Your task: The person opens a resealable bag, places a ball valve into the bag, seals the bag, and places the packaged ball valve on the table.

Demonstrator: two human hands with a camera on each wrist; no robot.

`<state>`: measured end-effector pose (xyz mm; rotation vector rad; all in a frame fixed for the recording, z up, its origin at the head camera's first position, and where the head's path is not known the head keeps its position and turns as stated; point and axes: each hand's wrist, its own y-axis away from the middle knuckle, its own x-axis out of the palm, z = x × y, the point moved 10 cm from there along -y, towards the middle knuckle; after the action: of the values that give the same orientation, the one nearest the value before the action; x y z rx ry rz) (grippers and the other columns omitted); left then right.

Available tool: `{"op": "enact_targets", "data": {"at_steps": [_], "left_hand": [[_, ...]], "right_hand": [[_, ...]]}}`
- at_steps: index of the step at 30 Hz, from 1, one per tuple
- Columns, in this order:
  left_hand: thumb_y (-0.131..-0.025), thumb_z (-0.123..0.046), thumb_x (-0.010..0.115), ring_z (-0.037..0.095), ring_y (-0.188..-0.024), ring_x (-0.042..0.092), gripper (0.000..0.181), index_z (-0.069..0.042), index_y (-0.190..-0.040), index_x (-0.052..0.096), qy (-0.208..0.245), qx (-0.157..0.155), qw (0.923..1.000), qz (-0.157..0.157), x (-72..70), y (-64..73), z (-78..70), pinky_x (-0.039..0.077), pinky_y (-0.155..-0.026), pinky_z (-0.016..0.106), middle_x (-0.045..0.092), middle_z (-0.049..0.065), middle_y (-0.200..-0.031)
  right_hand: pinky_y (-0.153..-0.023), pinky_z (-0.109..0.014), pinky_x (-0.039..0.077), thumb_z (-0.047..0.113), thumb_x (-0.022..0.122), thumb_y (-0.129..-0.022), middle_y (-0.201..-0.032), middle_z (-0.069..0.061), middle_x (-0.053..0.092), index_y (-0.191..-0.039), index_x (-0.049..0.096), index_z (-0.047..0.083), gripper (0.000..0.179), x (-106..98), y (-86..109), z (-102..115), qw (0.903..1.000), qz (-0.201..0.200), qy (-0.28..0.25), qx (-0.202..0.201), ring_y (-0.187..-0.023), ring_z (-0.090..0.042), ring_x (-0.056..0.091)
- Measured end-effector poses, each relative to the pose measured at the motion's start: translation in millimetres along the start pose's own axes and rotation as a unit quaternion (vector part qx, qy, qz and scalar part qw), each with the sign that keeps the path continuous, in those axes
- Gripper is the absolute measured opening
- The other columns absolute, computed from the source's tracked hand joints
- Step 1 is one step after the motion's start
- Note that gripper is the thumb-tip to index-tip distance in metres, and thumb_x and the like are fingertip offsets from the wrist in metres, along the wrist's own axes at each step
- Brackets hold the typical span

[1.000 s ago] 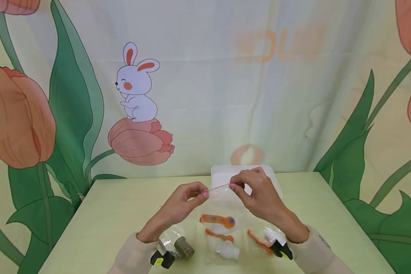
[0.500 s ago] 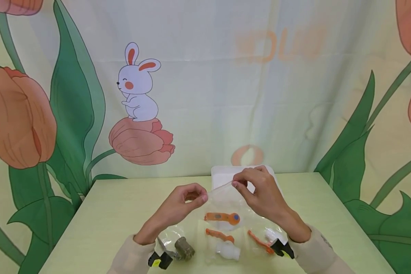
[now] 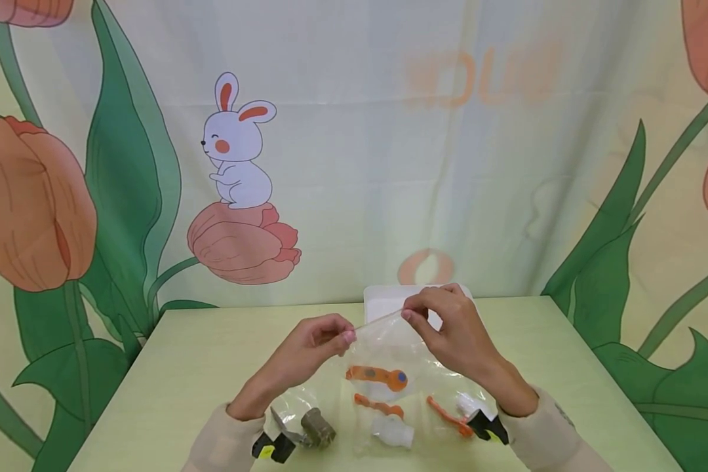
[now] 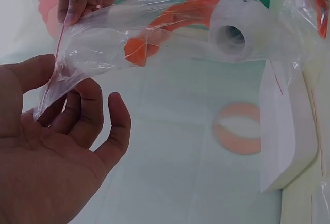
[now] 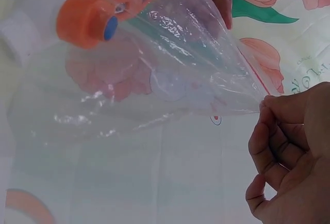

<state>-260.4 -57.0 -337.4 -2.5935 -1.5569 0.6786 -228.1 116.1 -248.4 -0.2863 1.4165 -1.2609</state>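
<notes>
A clear zip bag with a red line along its mouth hangs between my two hands. My left hand pinches one end of the mouth between thumb and fingers. At the other end my right hand pinches the corner, thumb against fingertip, as the right wrist view shows closely. Inside the bag lie a curved orange part and a white hollow cylinder. The orange part's round end has a blue disc. The mouth is stretched in a slanting line, higher on the right.
On the table below lie more clear bags: one with a grey-brown part, one with an orange strip and a white bottle-shaped piece, and one with another orange strip. A white tray stands behind the hands, before a printed curtain.
Both hands keep their hold on the bag's mouth. The right hand has risen slightly to the right, the left has drawn a little left, and the bag's contents have swayed sideways.
</notes>
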Motion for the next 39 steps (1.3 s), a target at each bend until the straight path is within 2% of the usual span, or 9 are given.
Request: {"op": "enact_targets", "data": {"at_steps": [7,12,20,24,30,34,39], "left_hand": [[-0.1,-0.021,0.057,0.013,-0.083,0.056,0.021,-0.002,-0.102,0.065,0.034,-0.02,0.9991,0.014,6.3,-3.8,4.4,0.049,-0.081,0.026,0.056,0.001,-0.088],[-0.099,-0.017,0.058,0.015,-0.088,0.061,0.017,-0.002,-0.102,0.064,0.056,-0.006,0.9983,0.012,6.7,-4.2,2.7,0.053,-0.084,0.027,0.061,0.003,-0.095],[-0.1,-0.022,0.057,0.018,-0.091,0.057,0.021,-0.003,-0.105,0.065,0.049,-0.028,0.9981,0.023,12.8,-6.8,3.5,0.05,-0.085,0.025,0.059,0.0,-0.094],[-0.1,-0.02,0.056,0.015,-0.09,0.055,0.021,-0.001,-0.103,0.063,0.064,-0.031,0.9969,0.034,16.2,-7.9,3.8,0.047,-0.086,0.028,0.057,0.0,-0.092],[-0.101,-0.021,0.055,0.014,-0.092,0.059,0.023,0.0,-0.105,0.061,0.089,-0.031,0.9946,0.044,18.5,-7.4,4.8,0.049,-0.093,0.032,0.059,0.0,-0.097],[-0.1,-0.024,0.057,0.017,-0.094,0.059,0.024,-0.002,-0.106,0.062,0.076,-0.027,0.9959,0.04,17.2,-7.2,3.1,0.049,-0.093,0.034,0.059,0.002,-0.099],[-0.1,-0.022,0.057,0.021,-0.096,0.059,0.021,-0.003,-0.105,0.063,0.057,-0.033,0.9975,0.026,12.1,-6.7,3.7,0.05,-0.092,0.029,0.06,0.004,-0.1]], "right_hand": [[-0.078,-0.031,0.041,0.004,0.075,-0.083,-0.072,0.012,0.06,-0.084,0.068,0.017,0.015,0.4,0.4,0.0,1.0,0.001,-0.003,-0.001,-0.069,-0.002,0.054],[-0.078,-0.031,0.041,0.004,0.075,-0.083,-0.072,0.012,0.061,-0.084,0.068,0.017,0.014,1.2,1.4,-0.6,1.0,0.003,0.0,0.0,-0.069,-0.002,0.054],[-0.078,-0.032,0.04,0.004,0.074,-0.083,-0.072,0.012,0.061,-0.085,0.068,0.017,0.015,1.1,1.1,3.1,0.9999,-0.001,-0.005,-0.011,-0.069,-0.001,0.054],[-0.078,-0.032,0.04,0.004,0.074,-0.083,-0.072,0.013,0.06,-0.085,0.068,0.018,0.015,2.2,1.0,4.5,0.9998,0.0,-0.007,-0.017,-0.069,-0.001,0.053],[-0.079,-0.033,0.04,0.005,0.074,-0.083,-0.072,0.013,0.06,-0.085,0.068,0.018,0.015,2.8,1.2,4.8,0.9998,0.001,-0.008,-0.019,-0.068,-0.001,0.053],[-0.079,-0.033,0.04,0.004,0.074,-0.083,-0.072,0.012,0.06,-0.084,0.068,0.017,0.014,1.4,0.9,6.0,0.9997,-0.002,-0.006,-0.022,-0.068,-0.001,0.053],[-0.079,-0.033,0.041,0.004,0.074,-0.083,-0.072,0.012,0.061,-0.084,0.068,0.017,0.015,-1.8,0.6,5.7,0.9997,-0.007,-0.002,-0.022,-0.068,-0.001,0.054]]}}
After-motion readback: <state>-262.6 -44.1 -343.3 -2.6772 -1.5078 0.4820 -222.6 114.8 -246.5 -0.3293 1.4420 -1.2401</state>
